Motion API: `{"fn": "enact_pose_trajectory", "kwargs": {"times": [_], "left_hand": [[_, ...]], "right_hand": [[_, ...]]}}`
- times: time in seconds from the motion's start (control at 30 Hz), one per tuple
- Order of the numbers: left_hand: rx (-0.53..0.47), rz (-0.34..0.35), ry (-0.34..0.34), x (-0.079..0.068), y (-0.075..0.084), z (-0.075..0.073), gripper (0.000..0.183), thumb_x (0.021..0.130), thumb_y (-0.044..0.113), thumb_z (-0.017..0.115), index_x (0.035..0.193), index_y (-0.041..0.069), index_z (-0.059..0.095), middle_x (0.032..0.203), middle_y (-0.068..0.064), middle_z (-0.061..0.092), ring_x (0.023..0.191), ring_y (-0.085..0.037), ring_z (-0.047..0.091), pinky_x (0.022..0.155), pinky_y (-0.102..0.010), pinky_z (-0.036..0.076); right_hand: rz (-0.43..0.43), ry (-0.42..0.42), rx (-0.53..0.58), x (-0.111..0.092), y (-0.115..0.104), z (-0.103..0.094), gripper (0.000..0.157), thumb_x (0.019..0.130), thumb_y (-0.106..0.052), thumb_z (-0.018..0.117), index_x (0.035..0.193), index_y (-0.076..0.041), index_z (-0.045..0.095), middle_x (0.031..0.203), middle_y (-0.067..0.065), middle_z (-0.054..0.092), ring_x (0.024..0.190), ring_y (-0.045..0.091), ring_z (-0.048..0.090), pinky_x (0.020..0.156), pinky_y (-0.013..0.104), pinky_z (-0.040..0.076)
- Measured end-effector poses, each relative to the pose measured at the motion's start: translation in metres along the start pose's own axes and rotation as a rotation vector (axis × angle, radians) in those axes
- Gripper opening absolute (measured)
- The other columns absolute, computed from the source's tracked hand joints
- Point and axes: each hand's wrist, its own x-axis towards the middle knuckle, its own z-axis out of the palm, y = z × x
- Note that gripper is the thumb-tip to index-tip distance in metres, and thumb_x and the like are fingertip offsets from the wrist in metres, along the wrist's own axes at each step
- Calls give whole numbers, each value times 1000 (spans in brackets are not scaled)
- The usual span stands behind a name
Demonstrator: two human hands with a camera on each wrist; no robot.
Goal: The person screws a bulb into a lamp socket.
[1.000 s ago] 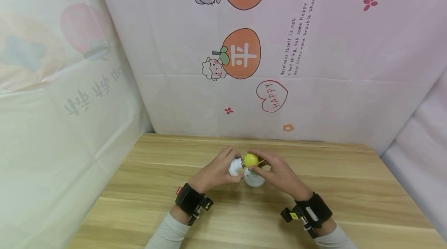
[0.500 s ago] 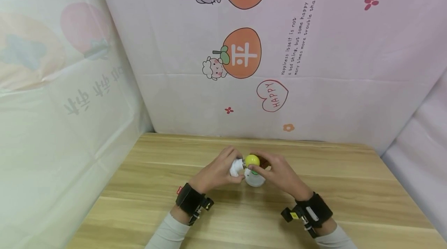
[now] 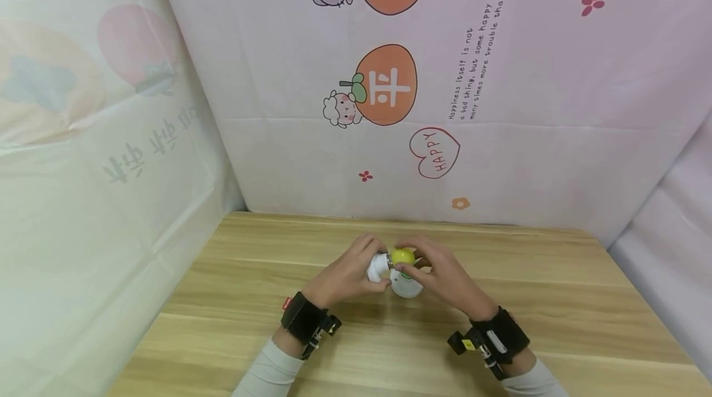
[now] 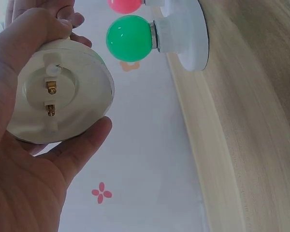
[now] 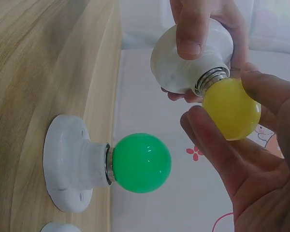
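My left hand [image 3: 349, 270] grips a white lamp holder [image 5: 171, 63] above the table. Its underside, with two brass terminals, faces the left wrist camera. The metal screw base of a yellow light bulb [image 5: 232, 108] sits in the holder's mouth, with some thread showing. Around the yellow bulb are the fingers and thumb of my right hand [image 3: 442, 270]; how firmly each fingertip presses is hard to tell. Just below, a green light bulb [image 5: 141, 163] is seated in a second white lamp holder [image 5: 70, 164] standing on the table, mostly covered by the hands in the head view.
A pinkish-red bulb [image 4: 125, 4] in another holder shows at the top edge of the left wrist view. Part of a white base [image 5: 60, 227] appears low in the right wrist view. The wooden table [image 3: 528, 298] meets a printed cloth [image 3: 311, 162] at its back edge.
My right fingers have shifted round the yellow bulb, the forefinger moving off it and back over its top. Holder and bulb have drifted very slightly right; my left hand keeps its grip.
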Motion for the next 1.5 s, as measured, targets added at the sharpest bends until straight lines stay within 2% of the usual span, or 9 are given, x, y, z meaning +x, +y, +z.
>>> {"fn": "enact_pose_trajectory", "kwargs": {"times": [0.2, 0.3, 0.67, 0.87, 1.07, 1.23, 1.5], "left_hand": [[-7, 3, 19, 0, -1, 0, 41, 80, 30, 71, 112, 14, 50, 108, 7, 42, 94, -6, 41, 73, -15, 45], [-9, 0, 20, 0, -1, 0, 42, 79, 30, 72, 111, 15, 50, 107, 7, 42, 94, -6, 41, 73, -16, 45], [-9, -4, 2, -1, 0, -2, 42, 80, 31, 70, 112, 15, 50, 108, 8, 42, 94, -5, 41, 72, -13, 45], [-8, 0, -13, -1, 3, -5, 43, 80, 31, 71, 113, 15, 49, 109, 7, 42, 95, -6, 41, 73, -13, 44], [-3, 2, -15, -1, 5, -7, 42, 80, 31, 71, 113, 16, 49, 109, 7, 42, 96, -6, 41, 74, -13, 44], [3, 0, -17, -1, 5, -7, 42, 80, 31, 71, 113, 15, 49, 109, 7, 42, 97, -6, 41, 74, -14, 44], [12, 7, -15, -1, 6, -7, 42, 80, 30, 72, 112, 15, 50, 109, 7, 43, 97, -7, 40, 74, -14, 44]], "right_hand": [[-13, -23, 17, -1, 0, -1, 58, 77, -10, 79, 128, -20, 54, 123, 1, 58, 94, 17, 63, 75, 27, 56], [-2, -42, 4, -1, -1, -2, 60, 77, -6, 78, 130, -21, 54, 125, -1, 58, 96, 16, 62, 77, 25, 55], [21, -69, 2, -1, -3, -5, 51, 84, -22, 74, 132, -15, 55, 117, 1, 64, 88, 11, 64, 72, 26, 56], [22, -73, 16, -3, -2, -5, 49, 87, -26, 71, 132, -15, 56, 110, -4, 65, 83, 11, 63, 70, 30, 57], [27, -76, 21, -3, -1, -4, 47, 90, -37, 66, 130, -14, 57, 104, -7, 65, 80, 10, 62, 67, 29, 57], [43, -74, 13, -3, -2, -4, 47, 91, -39, 63, 127, -9, 60, 98, -9, 65, 76, 10, 62, 64, 30, 56], [51, -68, -21, -3, -1, -2, 46, 92, -41, 62, 124, -9, 61, 92, -11, 65, 74, 9, 61, 63, 30, 55]]}}
